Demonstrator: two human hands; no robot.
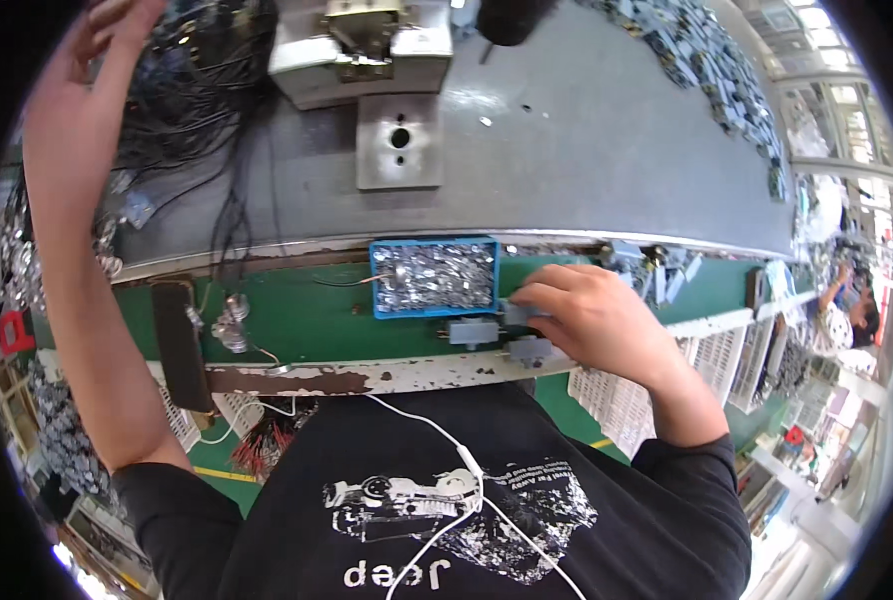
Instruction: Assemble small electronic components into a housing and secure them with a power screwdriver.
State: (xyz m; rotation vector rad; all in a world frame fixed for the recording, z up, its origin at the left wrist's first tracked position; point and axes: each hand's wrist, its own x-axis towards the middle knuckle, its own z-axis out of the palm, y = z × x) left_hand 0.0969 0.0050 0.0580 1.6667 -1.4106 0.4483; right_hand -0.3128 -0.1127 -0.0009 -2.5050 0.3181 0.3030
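My left hand (102,45) reaches out to the far left, beside a heap of black cables (182,115). Its thumb stands apart from the bent fingers, and the picture's rim cuts off part of the hand; I see nothing held in it. On the green strip near me, my right hand (592,315) has its fingers closed on a small grey block (518,313). Two more grey blocks lie close by: one (473,332) to the left of the fingers, another (530,348) just below them. A blue tray (375,262) full of small shiny metal pieces sits left of this hand.
A metal fixture (312,75) with a holed plate (377,165) stands on the grey metal table (557,160). Many grey parts (702,70) are heaped far right, with several (667,275) nearer. A dark bar (177,340) and a metal piece with wire (232,325) lie left.
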